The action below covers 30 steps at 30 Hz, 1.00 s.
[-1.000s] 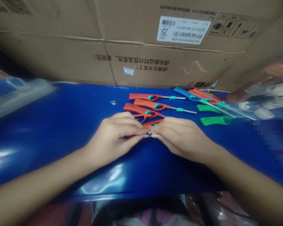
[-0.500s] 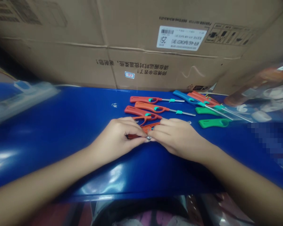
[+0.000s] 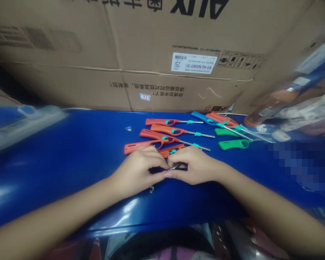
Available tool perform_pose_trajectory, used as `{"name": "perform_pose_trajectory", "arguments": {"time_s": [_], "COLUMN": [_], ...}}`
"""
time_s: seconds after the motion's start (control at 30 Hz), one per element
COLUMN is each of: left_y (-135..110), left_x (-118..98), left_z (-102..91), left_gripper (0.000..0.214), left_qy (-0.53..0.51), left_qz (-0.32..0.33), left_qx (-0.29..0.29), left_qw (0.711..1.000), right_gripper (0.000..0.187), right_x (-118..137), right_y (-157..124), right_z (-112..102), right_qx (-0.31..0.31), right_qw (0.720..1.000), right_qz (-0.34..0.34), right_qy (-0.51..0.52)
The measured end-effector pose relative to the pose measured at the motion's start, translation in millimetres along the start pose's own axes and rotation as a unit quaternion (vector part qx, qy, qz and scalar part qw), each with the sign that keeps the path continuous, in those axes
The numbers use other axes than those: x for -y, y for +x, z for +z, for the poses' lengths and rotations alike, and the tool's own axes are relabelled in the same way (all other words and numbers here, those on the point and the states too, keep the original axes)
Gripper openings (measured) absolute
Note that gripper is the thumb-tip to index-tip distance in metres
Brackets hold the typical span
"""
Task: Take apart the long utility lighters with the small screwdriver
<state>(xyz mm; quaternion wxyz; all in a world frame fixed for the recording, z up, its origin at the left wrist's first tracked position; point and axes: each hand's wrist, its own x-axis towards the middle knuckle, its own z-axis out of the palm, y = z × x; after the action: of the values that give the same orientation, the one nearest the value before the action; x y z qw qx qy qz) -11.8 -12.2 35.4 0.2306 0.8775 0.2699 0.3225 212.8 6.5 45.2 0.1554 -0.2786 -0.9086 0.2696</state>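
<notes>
My left hand (image 3: 137,171) and my right hand (image 3: 196,166) meet fingertip to fingertip low on the blue table (image 3: 70,151). Both are closed in a pinch on a small metal piece (image 3: 174,167) between them. Just beyond my fingers lies an orange lighter shell (image 3: 143,145) with an empty trigger hole, and an orange lighter part (image 3: 172,149) with a teal trigger. Behind them lie three orange long-nosed lighters (image 3: 176,130) side by side, metal tubes pointing right.
A blue lighter (image 3: 206,118), more orange ones and two green handles (image 3: 233,144) lie at the right. A large cardboard box (image 3: 151,54) walls the back. Blurred plastic bags (image 3: 295,108) sit at right, another (image 3: 21,122) at left. A tiny metal bit (image 3: 129,128) lies alone.
My hands have drawn back toward me, uncovering the orange shell on the table. The view has tilted so more of the box shows.
</notes>
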Motion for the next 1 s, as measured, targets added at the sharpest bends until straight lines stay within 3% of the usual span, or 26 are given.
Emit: {"name": "perform_pose_trajectory", "arguments": {"time_s": [0.23,0.37,0.47,0.6,0.77,0.87,1.0], "left_y": [0,2,3,4,10,33,105], "left_x": [-3,1,8,19,24,26,38], "left_z": [-0.5,-1.5,-1.3,-2.9,-9.8,-8.4,13.2], "left_gripper": [0.014,0.031,0.032,0.023,0.022,0.028,0.037], "left_qy": [0.062,0.038,0.049,0.079,0.167,0.213,0.214], "left_qz": [0.014,-0.008,-0.038,-0.049,-0.021,-0.001,0.03], "left_qx": [0.017,-0.008,-0.042,-0.073,-0.06,-0.003,0.048], "left_qw": [0.998,0.999,0.997,0.993,0.984,0.977,0.975], "right_gripper": [0.029,0.024,0.026,0.029,0.034,0.037,0.038], "right_x": [-5,-8,-12,-21,-40,-48,-46], "right_y": [2,2,2,2,4,6,4], "right_z": [-6,-13,-17,-23,-34,-43,-52], "right_qx": [0.025,0.005,-0.016,-0.079,-0.22,-0.293,-0.384], "right_qw": [0.998,0.998,0.993,0.982,0.947,0.924,0.892], "right_qz": [0.032,0.07,0.12,0.174,0.225,0.228,0.21], "right_qy": [0.043,0.006,-0.011,-0.005,0.062,0.091,0.112]}}
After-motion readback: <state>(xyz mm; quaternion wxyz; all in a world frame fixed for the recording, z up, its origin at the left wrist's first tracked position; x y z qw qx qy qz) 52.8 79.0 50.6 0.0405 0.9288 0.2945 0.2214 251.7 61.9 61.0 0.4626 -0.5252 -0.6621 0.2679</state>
